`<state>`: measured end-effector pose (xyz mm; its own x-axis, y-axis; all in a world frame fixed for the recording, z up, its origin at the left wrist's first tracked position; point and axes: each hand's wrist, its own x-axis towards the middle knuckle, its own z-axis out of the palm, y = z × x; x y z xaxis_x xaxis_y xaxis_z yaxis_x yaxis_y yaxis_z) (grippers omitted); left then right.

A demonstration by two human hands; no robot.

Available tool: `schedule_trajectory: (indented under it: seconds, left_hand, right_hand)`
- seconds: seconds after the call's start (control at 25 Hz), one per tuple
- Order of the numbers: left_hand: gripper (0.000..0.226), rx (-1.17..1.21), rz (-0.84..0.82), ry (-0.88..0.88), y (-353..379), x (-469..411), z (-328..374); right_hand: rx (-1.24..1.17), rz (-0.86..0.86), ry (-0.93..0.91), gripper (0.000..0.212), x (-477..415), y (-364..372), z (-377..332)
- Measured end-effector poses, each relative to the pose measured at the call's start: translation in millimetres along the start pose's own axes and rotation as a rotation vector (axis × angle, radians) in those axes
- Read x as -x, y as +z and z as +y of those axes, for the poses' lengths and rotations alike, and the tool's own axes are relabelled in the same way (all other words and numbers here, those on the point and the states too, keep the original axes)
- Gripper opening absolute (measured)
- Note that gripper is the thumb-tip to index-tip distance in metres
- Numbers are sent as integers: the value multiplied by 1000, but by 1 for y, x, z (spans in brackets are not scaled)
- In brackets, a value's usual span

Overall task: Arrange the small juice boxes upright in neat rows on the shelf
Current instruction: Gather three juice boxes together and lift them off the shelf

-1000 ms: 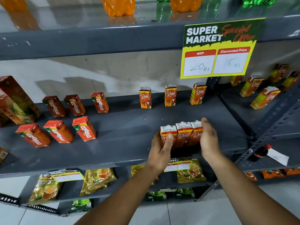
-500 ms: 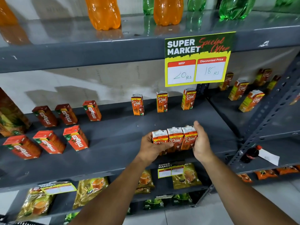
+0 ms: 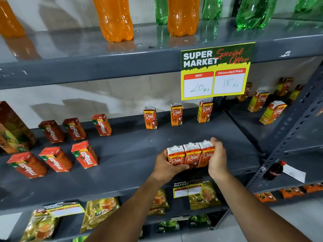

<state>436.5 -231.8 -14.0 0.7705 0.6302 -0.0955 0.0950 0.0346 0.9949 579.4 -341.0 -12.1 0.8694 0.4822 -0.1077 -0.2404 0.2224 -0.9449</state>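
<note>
Three small orange Real juice boxes (image 3: pixel 191 155) stand pressed side by side near the front of the grey shelf (image 3: pixel 132 154). My left hand (image 3: pixel 166 165) clasps the left end and front of the trio, my right hand (image 3: pixel 217 158) clamps its right end. Behind them, three more Real boxes (image 3: pixel 176 114) stand upright and spaced apart along the back of the shelf. Further left, red Maaza boxes (image 3: pixel 84 154) stand in two rows of three.
A yellow price sign (image 3: pixel 215 72) hangs from the upper shelf, which carries orange and green bottles (image 3: pixel 113 18). The adjoining shelf at right holds more Real boxes (image 3: pixel 258 101) and a small dark bottle (image 3: pixel 273 170). Tea packets (image 3: pixel 99 210) fill the shelf below.
Both hands have closed in tighter around the three front boxes. My view has tilted up and shifted right, so more of the bottle shelf shows.
</note>
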Motion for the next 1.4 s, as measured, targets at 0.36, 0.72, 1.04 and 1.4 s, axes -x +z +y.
schedule_trajectory:
  seconds: [0.36,0.72,1.04,1.4]
  left_hand:
    - [52,-36,-12,-9,0,0,-2]
    - [64,-39,-21,31,2,1,-4]
    - [53,47,185,366,-49,35,-1]
    - [36,199,827,361,-190,150,-53]
  right_hand:
    - [55,-56,26,44,0,-8,1]
    - [83,-114,37,46,5,-10,-5]
    - [-46,-107,-248,46,10,-35,-39]
    - [394,-527,-818,26,77,77,-32]
